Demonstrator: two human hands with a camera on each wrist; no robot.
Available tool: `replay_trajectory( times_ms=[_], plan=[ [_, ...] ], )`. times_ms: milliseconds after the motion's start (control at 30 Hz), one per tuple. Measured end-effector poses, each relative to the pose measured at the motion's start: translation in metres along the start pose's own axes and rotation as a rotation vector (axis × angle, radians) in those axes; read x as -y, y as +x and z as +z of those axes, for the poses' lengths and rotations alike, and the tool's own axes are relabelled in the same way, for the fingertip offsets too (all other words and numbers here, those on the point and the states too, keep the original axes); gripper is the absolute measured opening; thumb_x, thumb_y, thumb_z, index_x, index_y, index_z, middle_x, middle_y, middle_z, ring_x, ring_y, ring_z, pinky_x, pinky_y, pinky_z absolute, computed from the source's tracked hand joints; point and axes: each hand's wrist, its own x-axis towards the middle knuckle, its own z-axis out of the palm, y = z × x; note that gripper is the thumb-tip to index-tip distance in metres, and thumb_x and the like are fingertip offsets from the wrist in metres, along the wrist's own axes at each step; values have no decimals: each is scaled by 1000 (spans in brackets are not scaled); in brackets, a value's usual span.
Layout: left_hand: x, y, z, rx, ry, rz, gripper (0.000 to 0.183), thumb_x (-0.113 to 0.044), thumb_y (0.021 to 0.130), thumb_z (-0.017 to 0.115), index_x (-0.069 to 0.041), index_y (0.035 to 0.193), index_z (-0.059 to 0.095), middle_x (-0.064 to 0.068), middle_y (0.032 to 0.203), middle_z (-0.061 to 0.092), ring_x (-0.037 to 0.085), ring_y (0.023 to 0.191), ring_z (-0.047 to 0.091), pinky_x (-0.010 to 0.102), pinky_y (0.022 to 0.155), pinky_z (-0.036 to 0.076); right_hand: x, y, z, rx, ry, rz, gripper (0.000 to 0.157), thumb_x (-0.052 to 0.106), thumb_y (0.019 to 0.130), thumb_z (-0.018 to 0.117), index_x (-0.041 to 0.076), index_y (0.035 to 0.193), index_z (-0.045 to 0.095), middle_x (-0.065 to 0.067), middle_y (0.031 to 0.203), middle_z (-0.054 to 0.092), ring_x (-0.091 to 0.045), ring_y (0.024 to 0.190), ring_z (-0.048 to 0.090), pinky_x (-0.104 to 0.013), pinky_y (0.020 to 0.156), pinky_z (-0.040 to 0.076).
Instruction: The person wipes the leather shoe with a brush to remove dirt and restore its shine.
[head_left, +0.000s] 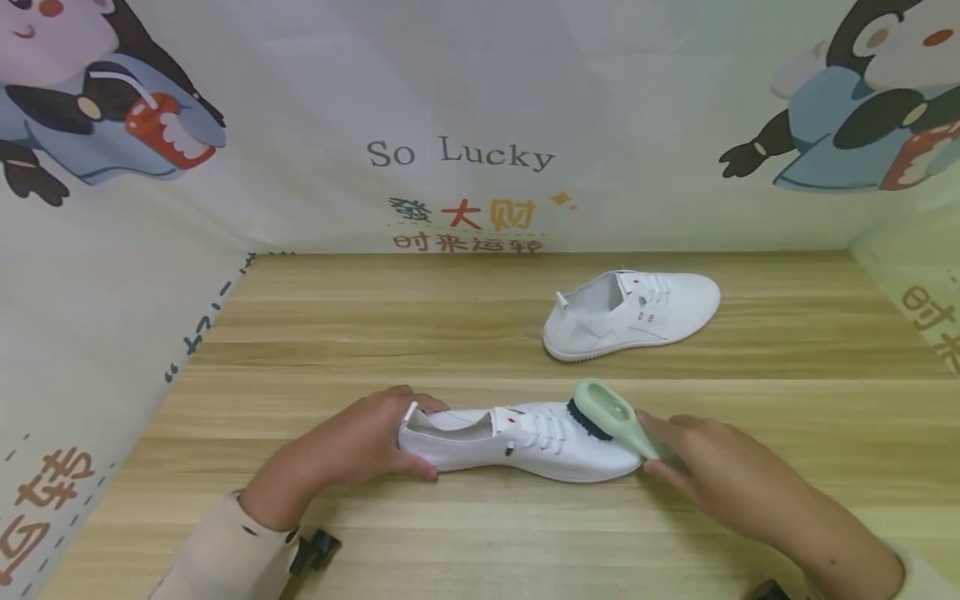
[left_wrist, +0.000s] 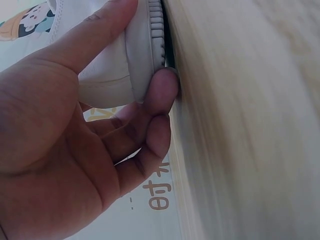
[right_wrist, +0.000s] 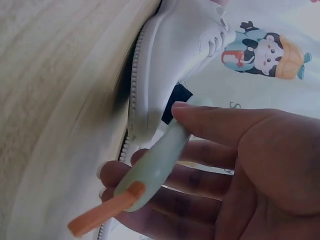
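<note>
A white lace-up shoe [head_left: 480,450] stands on its sole with its toe to the right. My left hand [head_left: 367,437] grips its heel, the thumb on the near side and fingers round the back; in the left wrist view the heel [left_wrist: 107,90] sits between thumb and fingers. My right hand [head_left: 705,467] holds a pale green brush [head_left: 600,408] by its handle, its dark bristles [head_left: 587,419] against the top of the toe. An orange strap [right_wrist: 102,212] hangs from the handle's end in the right wrist view.
A second white shoe [head_left: 630,321] lies farther back on the wooden tabletop [head_left: 375,333], toe to the right. Printed cloth walls [head_left: 465,83] with cartoon figures and lettering enclose the back and sides. A black clip-like piece [head_left: 315,552] is at the left sleeve.
</note>
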Motion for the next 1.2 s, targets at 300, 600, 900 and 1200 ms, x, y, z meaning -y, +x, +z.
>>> replay_trajectory(
  times_ms=[300,600,900,1200],
  plan=[
    [1,0,0,-9,12,24,70,-39,69,90,-17,131,64,6,120,64,11,94,57,31,82,50,-16,-5,-13,166,121,-50,50,28,92,71,3,134,61,0,106,74,-1,83,59,-26,66,52],
    [3,-1,0,-15,32,31,73,-39,70,90,-17,133,62,6,121,64,12,97,59,33,85,51,-7,-1,-8,101,89,-67,50,32,94,69,6,136,61,0,109,73,-2,86,60,-28,69,53],
    [1,1,2,-10,96,54,70,-39,73,87,-16,133,60,0,128,65,11,106,61,35,90,51,-4,-3,-3,10,-37,4,52,29,94,70,13,142,57,-3,105,70,-11,81,61,-35,66,53],
    [1,2,0,-136,64,141,75,-30,70,92,-26,135,57,-7,127,62,10,108,62,34,92,53,-10,-1,-7,-42,-11,0,49,22,100,61,14,147,50,4,100,58,-5,79,50,-28,68,47]
  ],
)
